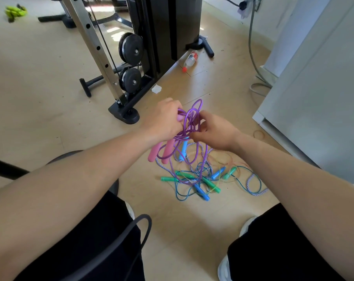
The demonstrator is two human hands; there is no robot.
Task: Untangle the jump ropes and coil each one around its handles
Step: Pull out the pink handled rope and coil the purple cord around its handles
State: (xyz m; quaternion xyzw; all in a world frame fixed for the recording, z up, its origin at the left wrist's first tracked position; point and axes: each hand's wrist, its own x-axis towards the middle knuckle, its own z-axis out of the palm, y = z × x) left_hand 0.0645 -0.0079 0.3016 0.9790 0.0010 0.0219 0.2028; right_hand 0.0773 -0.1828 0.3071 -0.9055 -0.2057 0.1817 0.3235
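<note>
Hands both on one rope: left hand [164,122] is curled round the tops of the pink handles [168,151], held side by side with their ends hanging down. Right hand [214,132] pinches a strand of the purple rope [192,118] just right of that; fingertips are buried in the loops, so can't tell the exact pinch. Purple rope is bunched in loose loops between the hands, lower part trailing into the pile [202,179] on the floor [172,220] near the feet: green handles [212,184], blue handles [201,192], striped rope [255,191], all crossed over. Light blue handle [183,151] sits just below the hands, looks caught in the purple loops, can't confirm. Risks: coiling now would wrap that handle and stray strands in; a hard upward pull would cinch knots or drag the whole pile; loops could slide off if the left grip eases. Better to free the trailing end first.
</note>
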